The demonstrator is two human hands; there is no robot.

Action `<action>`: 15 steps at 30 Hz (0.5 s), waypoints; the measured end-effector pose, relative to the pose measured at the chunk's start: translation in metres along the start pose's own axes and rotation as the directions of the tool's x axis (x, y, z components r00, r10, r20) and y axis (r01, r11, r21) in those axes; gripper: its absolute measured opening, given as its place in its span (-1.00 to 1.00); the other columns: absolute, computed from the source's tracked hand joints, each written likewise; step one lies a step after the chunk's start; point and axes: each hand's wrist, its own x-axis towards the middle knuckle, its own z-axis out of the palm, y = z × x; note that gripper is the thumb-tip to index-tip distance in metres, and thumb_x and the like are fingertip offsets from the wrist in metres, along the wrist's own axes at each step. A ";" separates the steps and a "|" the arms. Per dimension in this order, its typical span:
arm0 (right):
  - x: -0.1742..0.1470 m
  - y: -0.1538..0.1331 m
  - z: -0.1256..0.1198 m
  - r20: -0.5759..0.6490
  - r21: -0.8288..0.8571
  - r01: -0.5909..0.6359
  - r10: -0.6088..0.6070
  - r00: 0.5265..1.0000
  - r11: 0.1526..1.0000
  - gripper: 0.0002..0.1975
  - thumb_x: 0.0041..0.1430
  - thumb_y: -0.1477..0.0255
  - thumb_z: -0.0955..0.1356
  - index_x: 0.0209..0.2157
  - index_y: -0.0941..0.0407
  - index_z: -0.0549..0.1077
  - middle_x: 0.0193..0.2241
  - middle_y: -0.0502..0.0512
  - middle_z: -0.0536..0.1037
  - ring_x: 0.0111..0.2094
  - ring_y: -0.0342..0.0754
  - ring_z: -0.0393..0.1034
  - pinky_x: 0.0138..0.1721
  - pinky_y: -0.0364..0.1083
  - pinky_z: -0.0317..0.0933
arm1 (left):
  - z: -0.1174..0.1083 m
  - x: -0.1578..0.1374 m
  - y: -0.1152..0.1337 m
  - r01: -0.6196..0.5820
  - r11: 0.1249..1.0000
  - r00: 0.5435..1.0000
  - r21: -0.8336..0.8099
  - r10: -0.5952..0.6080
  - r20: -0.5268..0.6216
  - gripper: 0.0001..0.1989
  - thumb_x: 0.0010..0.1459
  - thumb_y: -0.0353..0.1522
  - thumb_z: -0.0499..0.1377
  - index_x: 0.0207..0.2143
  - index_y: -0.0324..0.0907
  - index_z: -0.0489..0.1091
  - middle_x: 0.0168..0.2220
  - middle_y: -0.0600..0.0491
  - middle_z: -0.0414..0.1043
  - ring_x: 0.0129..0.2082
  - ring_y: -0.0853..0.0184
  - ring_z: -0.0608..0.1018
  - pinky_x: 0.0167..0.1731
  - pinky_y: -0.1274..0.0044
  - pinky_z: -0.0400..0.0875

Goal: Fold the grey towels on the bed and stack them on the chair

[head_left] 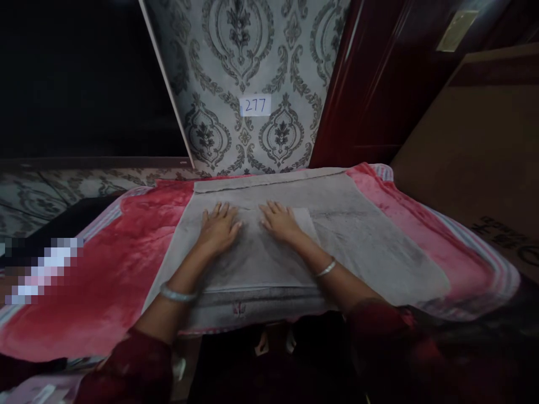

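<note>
- Head view, only one here: grey cloth (357,252) is spread out over the middle of a red blanket (113,264), right in front of the person. Can't see what's under the blanket.
- Left grip (218,229) and right grip (281,222) are both palm-down on the cloth, fingers loosely spread, nothing pinched or grasped.
- Looks about partway to me: cloth's laid out, and a panel (261,266) seems folded over under the palms, lower edge pretty straight. Can't tell how many layers.
- Not done yet, I'd say: right side has no panel over it and shows creases; a strip with a small motif (239,308) sticks out below.
</note>
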 end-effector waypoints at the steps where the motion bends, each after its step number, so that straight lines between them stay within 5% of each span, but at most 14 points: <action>1: 0.008 -0.005 0.006 -0.001 0.008 0.004 -0.004 1.000 1.000 -0.43 0.45 0.25 0.14 0.43 0.01 0.08 0.44 0.19 -0.01 0.43 0.17 -0.14 0.33 0.31 -0.12 | 0.006 0.010 0.001 0.006 1.000 1.000 0.010 -0.007 0.026 -0.43 0.39 -0.18 -0.10 0.38 -0.13 0.15 0.44 -0.14 0.03 0.44 -0.03 0.04 0.32 -0.04 -0.02; 7: 0.010 0.012 0.047 -0.049 0.001 0.000 0.000 0.999 1.000 -0.39 0.45 0.11 0.12 0.41 0.05 0.13 0.42 0.18 0.07 0.42 0.15 -0.10 0.36 0.27 -0.20 | 0.050 0.015 -0.010 0.013 0.999 0.999 0.039 -0.015 0.049 -0.38 0.40 -0.11 -0.16 0.41 -0.12 0.09 0.44 -0.15 0.03 0.43 -0.08 0.07 0.29 -0.10 -0.03; 15: -0.022 0.067 0.045 -0.030 -0.049 -0.175 0.174 0.984 0.983 -0.37 0.45 0.10 0.04 0.45 -0.03 0.00 0.46 0.10 -0.09 0.44 0.22 -0.23 0.29 0.35 -0.05 | 0.051 0.012 -0.008 0.000 1.000 0.999 0.002 0.000 0.038 -0.37 0.40 -0.09 -0.18 0.41 -0.11 0.08 0.44 -0.12 0.03 0.42 -0.06 0.06 0.30 -0.07 -0.05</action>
